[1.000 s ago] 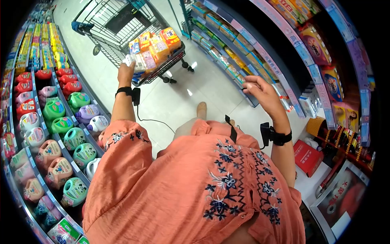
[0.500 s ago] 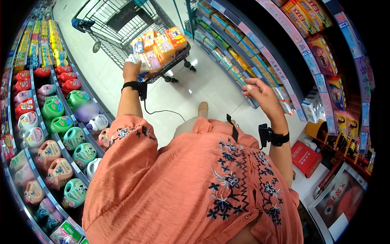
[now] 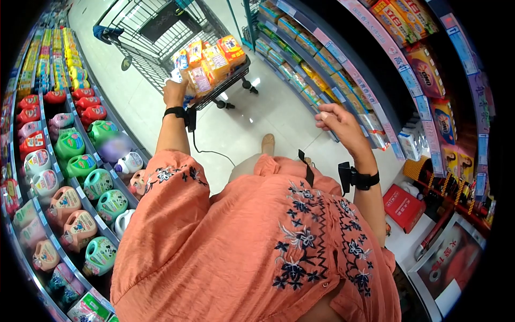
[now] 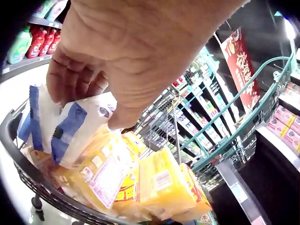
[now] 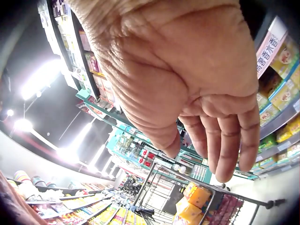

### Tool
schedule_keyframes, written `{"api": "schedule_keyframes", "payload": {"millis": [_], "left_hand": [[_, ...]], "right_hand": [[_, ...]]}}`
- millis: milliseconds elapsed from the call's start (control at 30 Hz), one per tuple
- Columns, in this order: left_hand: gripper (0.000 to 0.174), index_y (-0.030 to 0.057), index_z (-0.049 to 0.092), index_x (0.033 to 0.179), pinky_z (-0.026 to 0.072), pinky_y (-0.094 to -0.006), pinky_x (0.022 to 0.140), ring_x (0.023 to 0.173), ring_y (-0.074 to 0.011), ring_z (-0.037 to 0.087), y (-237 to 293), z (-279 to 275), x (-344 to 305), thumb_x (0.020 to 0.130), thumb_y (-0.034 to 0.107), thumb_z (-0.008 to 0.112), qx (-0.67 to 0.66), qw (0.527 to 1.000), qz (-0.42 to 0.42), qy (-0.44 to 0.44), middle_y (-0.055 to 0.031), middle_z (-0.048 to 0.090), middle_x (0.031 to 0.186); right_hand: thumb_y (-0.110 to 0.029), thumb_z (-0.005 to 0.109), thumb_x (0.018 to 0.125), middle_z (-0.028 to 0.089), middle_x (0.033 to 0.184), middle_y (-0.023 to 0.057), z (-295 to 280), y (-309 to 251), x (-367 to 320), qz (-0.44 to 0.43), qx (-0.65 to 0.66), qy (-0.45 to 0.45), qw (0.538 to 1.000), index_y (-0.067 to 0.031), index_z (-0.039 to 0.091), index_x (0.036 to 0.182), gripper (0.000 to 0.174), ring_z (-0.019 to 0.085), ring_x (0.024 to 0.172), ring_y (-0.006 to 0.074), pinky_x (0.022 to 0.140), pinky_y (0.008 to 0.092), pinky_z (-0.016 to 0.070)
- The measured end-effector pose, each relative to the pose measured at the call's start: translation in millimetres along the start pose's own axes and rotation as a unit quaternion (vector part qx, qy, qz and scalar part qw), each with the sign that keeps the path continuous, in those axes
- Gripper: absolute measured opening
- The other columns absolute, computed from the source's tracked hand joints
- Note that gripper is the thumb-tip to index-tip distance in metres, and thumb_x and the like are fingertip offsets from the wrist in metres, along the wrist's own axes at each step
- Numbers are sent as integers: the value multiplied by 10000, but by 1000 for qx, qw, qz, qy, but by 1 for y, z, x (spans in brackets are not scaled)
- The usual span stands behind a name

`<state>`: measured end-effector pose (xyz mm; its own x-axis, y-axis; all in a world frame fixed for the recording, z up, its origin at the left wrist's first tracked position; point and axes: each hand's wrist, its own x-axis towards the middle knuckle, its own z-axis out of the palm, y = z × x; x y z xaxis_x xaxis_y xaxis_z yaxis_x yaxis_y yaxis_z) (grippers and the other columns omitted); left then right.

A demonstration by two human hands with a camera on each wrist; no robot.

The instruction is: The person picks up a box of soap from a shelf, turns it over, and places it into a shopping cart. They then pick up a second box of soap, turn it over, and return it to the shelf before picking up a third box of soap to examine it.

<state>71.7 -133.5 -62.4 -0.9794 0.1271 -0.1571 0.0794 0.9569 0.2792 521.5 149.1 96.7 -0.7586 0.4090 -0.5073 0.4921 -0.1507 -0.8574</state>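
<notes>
My left hand [image 3: 174, 94] reaches over the near corner of the shopping cart [image 4: 9, 145]. In the left wrist view its fingers and thumb pinch a white pack with blue bands [image 4: 77, 131], beside a similar pack. These lie against several yellow-orange plastic-wrapped packs [image 4: 161, 183] in the cart, whose labels are partly washed out by glare. Away to the right, my right hand [image 3: 346, 129] hovers in front of the lower shelves, fingers loosely bent and holding nothing. Its palm and relaxed fingers fill the upper part of the right wrist view.
Shelves of detergent bottles [image 3: 99, 182] line the left side. To the right, curved shelves [image 3: 370, 64] carry boxed and bagged goods. A red box [image 3: 403, 208] sits on a white surface at lower right. Tiled floor [image 3: 241, 126] lies between shelves and cart.
Cart and left hand shifted slightly right and down in the head view, mostly in the first half second. The white pack now sits lower behind the fingers. The right hand barely moved.
</notes>
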Motion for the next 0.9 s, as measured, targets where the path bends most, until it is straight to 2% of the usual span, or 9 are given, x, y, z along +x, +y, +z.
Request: {"api": "schedule_keyframes", "payload": {"millis": [167, 200, 267, 367, 500, 600, 667, 833, 900], "left_hand": [[768, -100, 638, 1129, 552, -467, 814, 942, -378, 712, -12, -19, -2, 764, 573, 710, -34, 999, -24, -5, -315, 678, 1101], [703, -79, 640, 1091, 568, -437, 702, 811, -311, 722, -33, -8, 16, 789, 553, 704, -65, 998, -14, -13, -265, 698, 992], [538, -33, 651, 960, 550, -397, 616, 723, -256, 679, 5, -48, -36, 801, 477, 710, -288, 957, -33, -2, -161, 686, 859], [431, 12, 632, 921, 421, -277, 487, 576, -135, 522, 39, -67, -81, 811, 423, 700, -452, 884, 4, -121, -29, 556, 734], [375, 76, 651, 967, 268, -239, 500, 592, -67, 420, 103, -62, -149, 865, 436, 665, -516, 802, 75, -290, 46, 501, 720], [333, 60, 621, 1020, 328, -231, 517, 606, -59, 459, 156, -71, -206, 882, 359, 673, -543, 745, 49, -383, 40, 526, 741], [444, -8, 618, 1170, 458, -254, 656, 803, -101, 602, 169, -57, -217, 909, 351, 641, -529, 727, 86, -430, -28, 656, 974], [384, 26, 619, 1085, 483, -253, 666, 777, -93, 595, 214, -86, -257, 953, 386, 613, -441, 748, 114, -483, -16, 628, 907], [409, 35, 623, 1082, 488, -256, 664, 748, -104, 592, 221, -73, -262, 976, 428, 587, -463, 717, 107, -511, -11, 622, 882]], "right_hand": [[-274, 634, 952, 655, 1176, 133, 3, -7, -1, -15, 18, 23, 999, 37, 542, 1312, 485, 655, 1043, 187, 939, 307, 497], [-251, 646, 945, 651, 1183, 138, 3, -8, 0, -23, 23, 29, 999, 41, 542, 1306, 476, 651, 1051, 186, 941, 308, 498], [-206, 662, 934, 649, 1194, 138, 8, -5, 9, -86, 28, 53, 995, 33, 544, 1304, 456, 641, 1074, 184, 949, 314, 498], [-149, 690, 906, 652, 1211, 128, 23, -20, 16, -160, 5, 73, 984, -4, 553, 1310, 451, 634, 1105, 191, 969, 320, 493], [-115, 740, 840, 619, 1292, 130, 46, -41, 23, -278, -136, 89, 947, -77, 564, 1338, 529, 616, 1172, 253, 1024, 353, 473], [-103, 772, 783, 552, 1374, 150, 54, -48, 18, -389, -255, 108, 879, -103, 564, 1356, 610, 566, 1243, 311, 1065, 394, 450], [-99, 791, 749, 501, 1420, 167, 56, -42, 16, -397, -276, 117, 867, -115, 547, 1375, 672, 522, 1279, 363, 1084, 427, 435], [-89, 794, 719, 513, 1404, 174, 40, -22, 2, -377, -333, 187, 843, -111, 543, 1370, 698, 527, 1258, 393, 1060, 443, 456], [-94, 777, 755, 561, 1347, 180, 31, -14, -3, -364, -305, 223, 851, -73, 555, 1347, 633, 556, 1234, 375, 1037, 427, 474]]}}
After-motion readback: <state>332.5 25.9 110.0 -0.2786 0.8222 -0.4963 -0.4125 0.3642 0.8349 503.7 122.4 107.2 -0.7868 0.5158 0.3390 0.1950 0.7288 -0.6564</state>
